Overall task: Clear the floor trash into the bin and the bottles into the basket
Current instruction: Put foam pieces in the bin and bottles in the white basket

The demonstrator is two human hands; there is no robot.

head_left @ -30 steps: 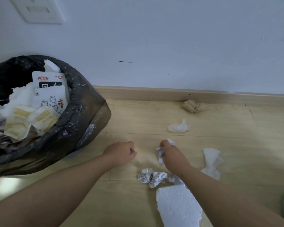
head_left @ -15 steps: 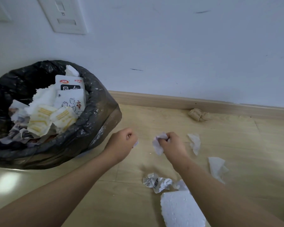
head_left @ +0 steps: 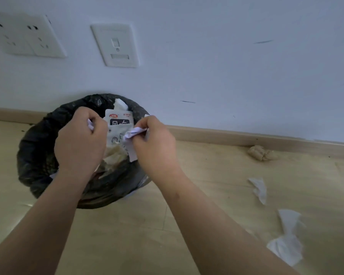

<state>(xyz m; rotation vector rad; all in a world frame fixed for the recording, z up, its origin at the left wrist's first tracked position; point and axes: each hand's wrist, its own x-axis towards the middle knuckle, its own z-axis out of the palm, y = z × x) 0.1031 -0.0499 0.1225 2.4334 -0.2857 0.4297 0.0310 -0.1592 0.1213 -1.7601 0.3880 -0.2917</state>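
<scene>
The wall [head_left: 226, 66] carries a socket [head_left: 26, 35] and a switch plate [head_left: 115, 45].

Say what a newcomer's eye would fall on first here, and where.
The left hand and right hand each grip crumpled paper above the black-lined bin by the wall. To the right, white tissues lie on the floor and a brown wad sits against the skirting.

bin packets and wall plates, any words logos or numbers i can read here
No text reads clearly.
Upper packet in the bin: red oval logo, red print and a black panel, all too blurred.
Lower packet: small drawings, no legible words.
Crumpled paper in the right hand: dark marks, unreadable.
Switch plate and socket plate: no print visible.
</scene>
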